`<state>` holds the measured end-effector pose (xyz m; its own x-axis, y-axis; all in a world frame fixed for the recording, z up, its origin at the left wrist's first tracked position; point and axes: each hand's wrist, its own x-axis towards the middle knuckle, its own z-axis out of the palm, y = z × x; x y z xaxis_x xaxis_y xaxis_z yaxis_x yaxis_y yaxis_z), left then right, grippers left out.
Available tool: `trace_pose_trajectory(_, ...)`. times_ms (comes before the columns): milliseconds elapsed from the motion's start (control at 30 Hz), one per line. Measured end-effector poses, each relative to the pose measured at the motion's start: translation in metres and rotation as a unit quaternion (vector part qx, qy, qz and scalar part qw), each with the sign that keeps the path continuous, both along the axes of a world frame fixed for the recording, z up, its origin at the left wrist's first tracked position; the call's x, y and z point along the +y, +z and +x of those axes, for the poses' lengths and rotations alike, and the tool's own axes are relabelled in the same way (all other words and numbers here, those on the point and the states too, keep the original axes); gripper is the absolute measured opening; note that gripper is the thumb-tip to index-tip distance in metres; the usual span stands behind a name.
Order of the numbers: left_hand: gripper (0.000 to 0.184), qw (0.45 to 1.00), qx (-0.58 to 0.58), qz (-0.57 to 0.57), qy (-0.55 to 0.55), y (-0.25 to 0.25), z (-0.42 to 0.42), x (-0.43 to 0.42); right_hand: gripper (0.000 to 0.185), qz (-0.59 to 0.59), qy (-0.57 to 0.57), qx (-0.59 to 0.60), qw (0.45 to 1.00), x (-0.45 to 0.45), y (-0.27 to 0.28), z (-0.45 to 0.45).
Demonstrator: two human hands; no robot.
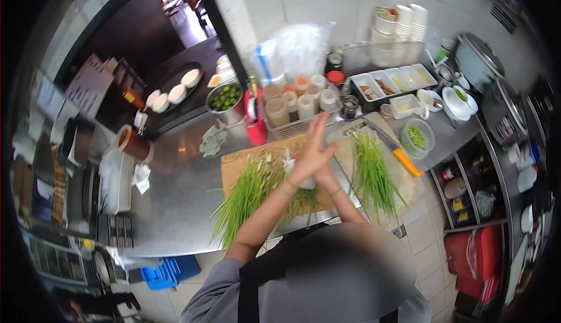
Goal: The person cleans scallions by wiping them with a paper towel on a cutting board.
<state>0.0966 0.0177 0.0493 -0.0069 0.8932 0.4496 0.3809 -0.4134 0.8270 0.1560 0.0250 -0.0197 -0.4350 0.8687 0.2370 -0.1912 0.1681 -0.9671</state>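
My left hand [310, 158] is over the brown paper [234, 159], its fingers stretched out and pointing away from me. My right hand [323, 175] crosses against it at the palm and wrist; its fingers are mostly hidden. A small white piece [288, 163] shows beside the hands, too unclear to name. Left of them, a loose heap of green onions [245, 191] spreads over the paper. To the right, a neater bunch of green onions [371, 168] lies on a pale cutting board [403, 188], next to a knife with a yellow handle [407, 162].
A basket of squeeze bottles [305, 107] stands behind the paper, beside a metal pot of green limes [226, 100]. Chopped green onion fills a clear tub [417, 138] at right. A condiment tray [393, 83] sits behind. A cloth [213, 142] lies on the steel counter [175, 206].
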Motion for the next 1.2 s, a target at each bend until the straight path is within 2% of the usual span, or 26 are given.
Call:
trace_pose_trajectory(33,0.075,0.998,0.046,0.027,0.014,0.014,-0.028,-0.012,0.016,0.014,0.04,-0.007,0.999,0.003,0.009,0.006)
trace_pose_trajectory(133,0.065,0.988,0.095,-0.081,-0.088,0.013,-0.093,-0.035,0.017,0.019,0.117,-0.02,0.993,0.014,0.033,0.013)
trace_pose_trajectory(200,0.05,0.979,0.135,-0.121,-0.098,-0.003,-0.115,-0.036,0.017,0.01,0.133,-0.029,0.991,0.011,0.052,0.011)
trace_pose_trajectory(233,0.043,0.973,0.155,-0.139,-0.103,-0.01,-0.121,-0.037,0.016,0.047,0.132,-0.061,0.988,0.011,0.055,0.009)
trace_pose_trajectory(267,0.023,0.985,0.147,-0.086,-0.035,-0.019,-0.119,-0.041,0.016,0.084,0.13,-0.093,0.984,0.012,0.057,0.01)
trace_pose_trajectory(300,0.022,0.984,0.138,-0.11,-0.022,-0.027,-0.122,-0.042,0.015,0.122,0.127,-0.123,0.977,0.012,0.058,0.011)
trace_pose_trajectory(333,0.021,0.982,0.129,-0.134,-0.01,-0.037,-0.124,-0.042,0.016,0.108,0.133,-0.146,0.974,0.011,0.057,0.013)
trace_pose_trajectory(367,0.02,0.98,0.12,-0.158,0.001,-0.046,-0.127,-0.041,0.019,0.057,0.128,-0.117,0.983,0.011,0.054,0.014)
trace_pose_trajectory(433,0.017,0.982,0.142,-0.116,0.054,-0.045,-0.122,-0.051,0.026,-0.047,0.115,-0.056,0.991,0.015,0.041,0.016)
trace_pose_trajectory(533,0.017,0.986,0.133,-0.018,0.099,-0.055,-0.112,-0.061,0.033,0.121,0.022,-0.175,0.977,0.021,0.009,0.02)
trace_pose_trajectory(633,0.018,0.983,0.116,0.063,0.13,-0.061,-0.102,-0.07,0.033,0.044,0.131,-0.193,0.972,0.015,-0.008,0.022)
trace_pose_trajectory(667,0.018,0.98,0.111,0.085,0.141,-0.062,-0.099,-0.074,0.031,-0.028,0.179,-0.18,0.967,0.018,-0.019,0.023)
trace_pose_trajectory(767,0.018,0.973,0.149,0.113,0.135,-0.061,-0.098,-0.086,0.021,-0.087,0.159,-0.125,0.976,0.016,-0.034,0.02)
trace_pose_trajectory(867,0.018,0.963,0.21,0.105,0.129,-0.064,-0.101,-0.099,0.007,-0.094,0.029,-0.073,0.992,0.015,-0.021,0.025)
trace_pose_trajectory(967,0.018,0.951,0.261,0.095,0.134,-0.074,-0.105,-0.111,0.004,-0.131,-0.008,-0.016,0.991,0.016,-0.004,0.029)
trace_pose_trajectory(1067,0.02,0.919,0.339,0.084,0.182,-0.078,-0.105,-0.119,0.006,-0.123,0.011,-0.018,0.992,0.008,0.01,0.026)
trace_pose_trajectory(1200,0.026,0.967,0.145,0.028,0.205,-0.06,-0.087,-0.114,0.007,-0.143,0.052,0.004,0.988,0.003,0.01,0.017)
